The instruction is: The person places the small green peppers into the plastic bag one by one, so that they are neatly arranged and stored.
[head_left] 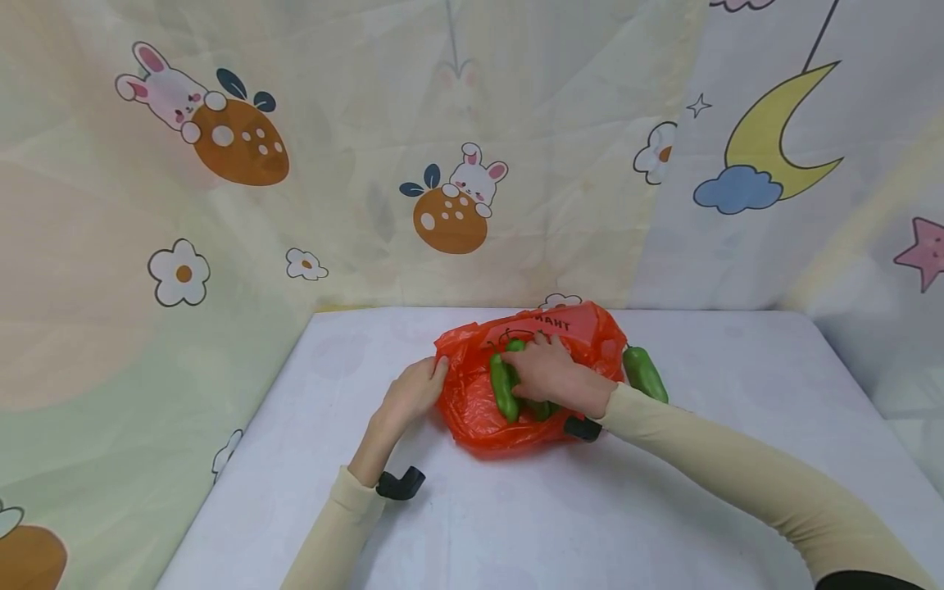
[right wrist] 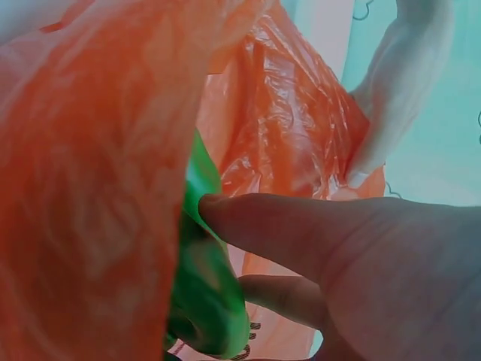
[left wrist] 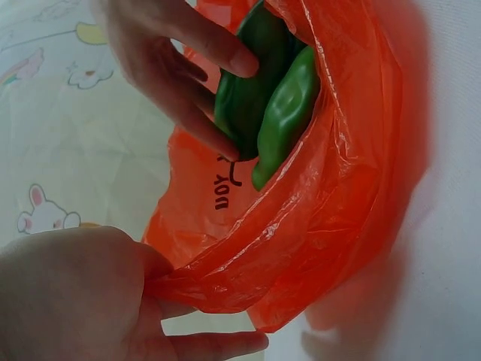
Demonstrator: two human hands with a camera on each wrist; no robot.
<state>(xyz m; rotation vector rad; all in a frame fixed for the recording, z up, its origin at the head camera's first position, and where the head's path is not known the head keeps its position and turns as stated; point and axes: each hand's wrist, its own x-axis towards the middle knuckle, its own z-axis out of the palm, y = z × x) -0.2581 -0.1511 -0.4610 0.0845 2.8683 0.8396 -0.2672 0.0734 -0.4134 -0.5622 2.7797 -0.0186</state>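
Note:
A red plastic bag (head_left: 479,434) lies on the table with its mouth spread wide and dark lettering inside. My left hand (head_left: 411,392) pinches the left edge of its rim between thumb and fingers. Inside the bag, my right hand (head_left: 549,374) grips a dark green pepper (left wrist: 248,101), thumb on one side and fingers on the other. Beside it in the bag lies a lighter green pepper (left wrist: 289,113). The film partly hides the peppers in the right wrist view. Another green pepper (head_left: 645,373) sits on the table just right of the bag.
A white cloth covers the table (head_left: 516,524). Its far edge meets a hanging curtain (head_left: 560,205) printed with rabbits, flowers and a moon. Black wrist mounts (head_left: 401,483) stick out below both hands, the right one overlapping the bag's near edge.

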